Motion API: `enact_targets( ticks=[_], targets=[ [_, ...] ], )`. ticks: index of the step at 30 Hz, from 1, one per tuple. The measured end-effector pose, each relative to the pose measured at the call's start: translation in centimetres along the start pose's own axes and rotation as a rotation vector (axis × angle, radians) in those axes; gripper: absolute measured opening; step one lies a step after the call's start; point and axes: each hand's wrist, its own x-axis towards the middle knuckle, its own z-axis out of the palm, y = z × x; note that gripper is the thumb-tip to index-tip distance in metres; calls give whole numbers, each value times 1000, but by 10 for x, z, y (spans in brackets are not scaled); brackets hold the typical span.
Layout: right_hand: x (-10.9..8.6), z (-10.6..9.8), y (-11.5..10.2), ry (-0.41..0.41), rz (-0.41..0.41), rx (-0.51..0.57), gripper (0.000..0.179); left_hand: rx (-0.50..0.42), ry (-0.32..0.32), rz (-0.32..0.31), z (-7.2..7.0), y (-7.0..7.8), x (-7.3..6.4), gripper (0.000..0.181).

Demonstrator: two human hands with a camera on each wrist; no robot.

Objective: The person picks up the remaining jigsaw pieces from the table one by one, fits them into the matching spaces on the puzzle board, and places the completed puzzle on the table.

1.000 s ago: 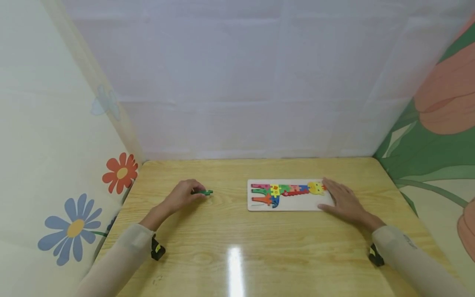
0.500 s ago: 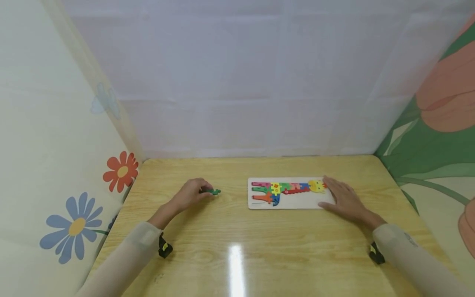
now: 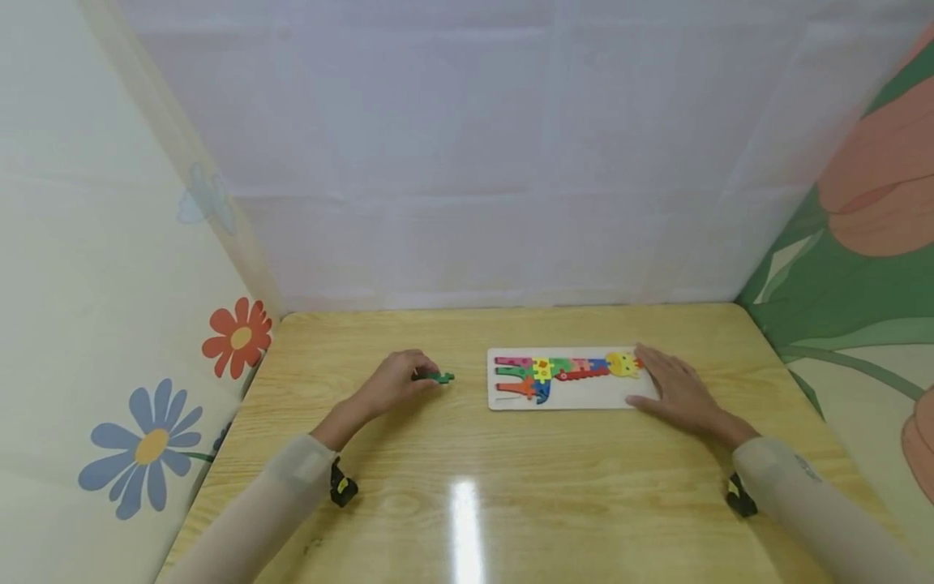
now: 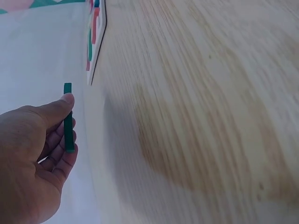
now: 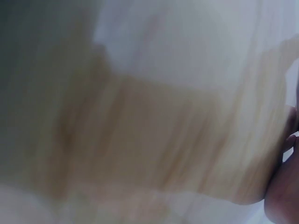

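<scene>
Between thumb and fingers, my left hand (image 3: 394,381) pinches a green puzzle piece (image 3: 443,378), held above the table left of the board. In the left wrist view the piece (image 4: 69,123) appears edge-on as a thin green strip. A white puzzle board (image 3: 598,397) lies flat, bearing a colourful giraffe puzzle (image 3: 543,371) with its yellow head at the right and its legs at the left. My right hand (image 3: 674,393) rests at the board's right end, fingers extended and thumb on its front corner. Only a sliver of that hand (image 5: 285,191) shows in the right wrist view.
The wood-grain table (image 3: 409,478) carries a bright light reflection near its front. A white cloth wall (image 3: 467,162) rises behind it, with flower-printed panels at both sides. A small black and yellow device (image 3: 343,487) is on the left wrist.
My left hand has moved right with the green puzzle piece, closer to the board. The right hand keeps its place at the board's right end.
</scene>
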Motion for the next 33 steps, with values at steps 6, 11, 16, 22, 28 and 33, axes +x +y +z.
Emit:
enact_targets(
  ticks=[6, 11, 16, 22, 28, 33],
  targets=[
    [0, 0, 1, 6, -5, 0, 102, -8, -8, -11, 3, 7, 4, 11],
    [0, 0, 1, 7, -4, 3, 101, -3, -7, -6, 4, 11, 6, 11],
    [0, 1, 2, 13, -6, 2, 101, 21, -10, 32, 5, 15, 9, 11],
    [0, 1, 0, 15, -5, -2, 101, 24, -15, 47, 9, 18, 12, 12],
    [-1, 1, 0, 14, 1, -2, 101, 12, -11, 69, 12, 21, 16, 13],
    [-1, 2, 1, 19, 0, 3, 101, 22, -18, 74, 15, 25, 19, 13]
  ],
)
